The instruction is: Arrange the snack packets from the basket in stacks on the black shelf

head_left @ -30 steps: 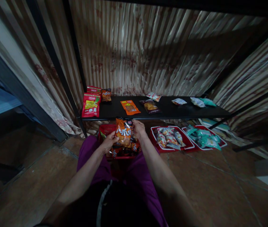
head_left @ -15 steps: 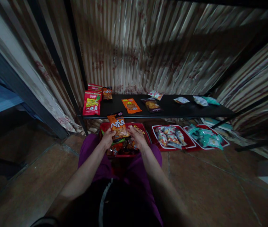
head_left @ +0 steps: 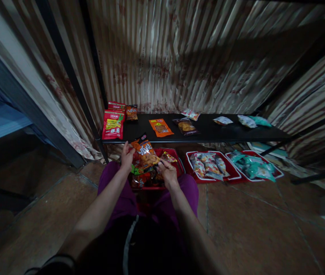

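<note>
An orange and dark snack bag (head_left: pixel 146 156), tilted, is between my hands above a red basket (head_left: pixel 157 188). My right hand (head_left: pixel 168 175) pinches its lower right corner between thumb and fingers. At the bag's left edge is my left hand (head_left: pixel 126 157), closed loosely on it with the thumb against the front. Inside the basket lie more orange snack bags (head_left: pixel 141 179), partly hidden by the held bag and my hands. A small yellow and red packet (head_left: pixel 168 157) shows by the basket's right side.
Ahead runs a low black shelf (head_left: pixel 139 131). Red snack bags (head_left: pixel 113 125) stand at its left end, beside a small orange bag (head_left: pixel 131 112). Other packets lie along it. To the right are a basket of white packets (head_left: pixel 209 165) and another of teal packets (head_left: pixel 251 166).
The held bag has tipped, its lower end swinging to the right. My right hand has gone from open beside it to pinching its corner; my left hand has shifted slightly up and left.
</note>
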The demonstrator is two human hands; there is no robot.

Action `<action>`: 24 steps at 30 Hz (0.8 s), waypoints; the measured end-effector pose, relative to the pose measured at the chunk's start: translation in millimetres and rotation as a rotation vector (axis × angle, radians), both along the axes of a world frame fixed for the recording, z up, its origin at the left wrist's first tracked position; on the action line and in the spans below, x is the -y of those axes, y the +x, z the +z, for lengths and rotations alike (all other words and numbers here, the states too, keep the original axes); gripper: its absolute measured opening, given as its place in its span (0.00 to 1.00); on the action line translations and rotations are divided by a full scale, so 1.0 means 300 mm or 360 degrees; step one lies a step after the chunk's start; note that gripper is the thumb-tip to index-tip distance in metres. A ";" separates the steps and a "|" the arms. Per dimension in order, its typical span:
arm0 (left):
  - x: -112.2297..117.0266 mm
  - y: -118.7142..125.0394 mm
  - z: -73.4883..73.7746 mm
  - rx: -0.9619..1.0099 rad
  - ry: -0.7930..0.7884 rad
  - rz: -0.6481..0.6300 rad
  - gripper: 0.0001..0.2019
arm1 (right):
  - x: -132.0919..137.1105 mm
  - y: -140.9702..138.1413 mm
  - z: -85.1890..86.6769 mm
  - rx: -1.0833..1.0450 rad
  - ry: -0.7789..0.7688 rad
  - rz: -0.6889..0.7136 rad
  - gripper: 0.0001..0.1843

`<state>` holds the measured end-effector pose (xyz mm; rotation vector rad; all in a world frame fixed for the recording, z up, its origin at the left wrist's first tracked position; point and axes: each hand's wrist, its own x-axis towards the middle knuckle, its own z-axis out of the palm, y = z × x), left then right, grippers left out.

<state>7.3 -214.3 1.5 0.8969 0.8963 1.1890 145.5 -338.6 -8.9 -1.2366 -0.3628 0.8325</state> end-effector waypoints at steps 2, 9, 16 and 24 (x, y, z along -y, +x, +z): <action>-0.046 0.000 0.039 -0.0118 0.0244 0.0121 0.23 | 0.007 -0.001 0.007 0.0110 -0.0003 0.0038 0.20; -0.124 0.036 0.111 -0.0419 0.0388 -0.0178 0.11 | 0.026 0.003 0.037 0.0234 -0.0029 0.0107 0.20; -0.152 0.042 0.147 -0.0490 0.0155 -0.0183 0.05 | 0.040 0.032 0.024 0.0147 0.0021 0.0055 0.20; -0.149 0.068 0.150 -0.0528 -0.0087 -0.0122 0.07 | 0.034 0.024 0.033 -0.0282 0.0080 -0.0148 0.16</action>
